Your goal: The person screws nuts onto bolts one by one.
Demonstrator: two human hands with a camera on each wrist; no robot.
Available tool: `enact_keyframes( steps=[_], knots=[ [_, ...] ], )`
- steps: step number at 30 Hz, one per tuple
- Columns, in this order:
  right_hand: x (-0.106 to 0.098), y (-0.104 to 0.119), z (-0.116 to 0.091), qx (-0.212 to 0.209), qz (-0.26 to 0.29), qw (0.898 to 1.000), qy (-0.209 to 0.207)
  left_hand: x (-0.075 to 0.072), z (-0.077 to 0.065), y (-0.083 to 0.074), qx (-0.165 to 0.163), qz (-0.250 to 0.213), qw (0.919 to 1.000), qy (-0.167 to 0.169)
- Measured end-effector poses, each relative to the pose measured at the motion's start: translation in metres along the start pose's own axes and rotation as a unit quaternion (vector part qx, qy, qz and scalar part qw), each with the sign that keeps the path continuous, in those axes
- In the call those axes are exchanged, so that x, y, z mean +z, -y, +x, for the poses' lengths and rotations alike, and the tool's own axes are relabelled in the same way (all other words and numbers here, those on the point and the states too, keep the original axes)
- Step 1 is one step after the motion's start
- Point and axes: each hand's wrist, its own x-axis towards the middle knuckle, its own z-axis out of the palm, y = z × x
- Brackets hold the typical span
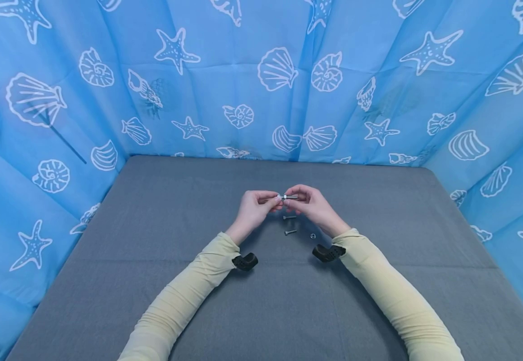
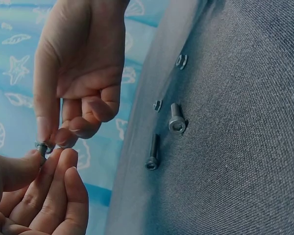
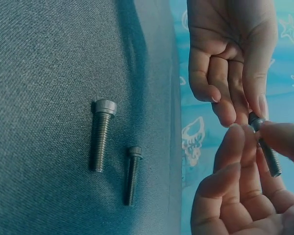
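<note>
In front of me, over the table, both hands meet at one metal bolt (image 1: 292, 197). My left hand (image 1: 250, 209) pinches it at the head end between thumb and fingers. My right hand (image 1: 319, 206) pinches a small nut (image 2: 41, 146) on the shank, close to the head. In the right wrist view the threaded shank (image 3: 272, 159) sticks out past the right thumb. The fingertips of both hands nearly touch and partly cover the head and the nut.
Two loose socket-head bolts, one thicker (image 3: 104, 137) and one thinner (image 3: 133, 176), lie on the grey cloth-covered table (image 1: 176, 210) below the hands. Two loose nuts (image 2: 181, 61) lie near them. A blue shell-patterned curtain (image 1: 243, 75) surrounds the back and sides.
</note>
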Motion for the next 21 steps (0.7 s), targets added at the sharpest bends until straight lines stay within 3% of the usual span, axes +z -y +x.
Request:
enact_keyframes(
  steps=[5, 14, 21],
  knots=[
    [0.002, 0.008, -0.004, 0.022, -0.007, 1.000, 0.000, 0.000, -0.001, 0.000, 0.004, 0.004, 1.0000, -0.002],
    [-0.005, -0.019, 0.009, -0.017, 0.001, 1.000, -0.009, -0.001, 0.000, -0.003, -0.014, -0.009, 0.9998, 0.007],
    [-0.003, -0.024, 0.011, 0.001, -0.019, 1.000, -0.018, -0.002, 0.001, -0.002, -0.016, -0.004, 0.9998, 0.013]
  ],
)
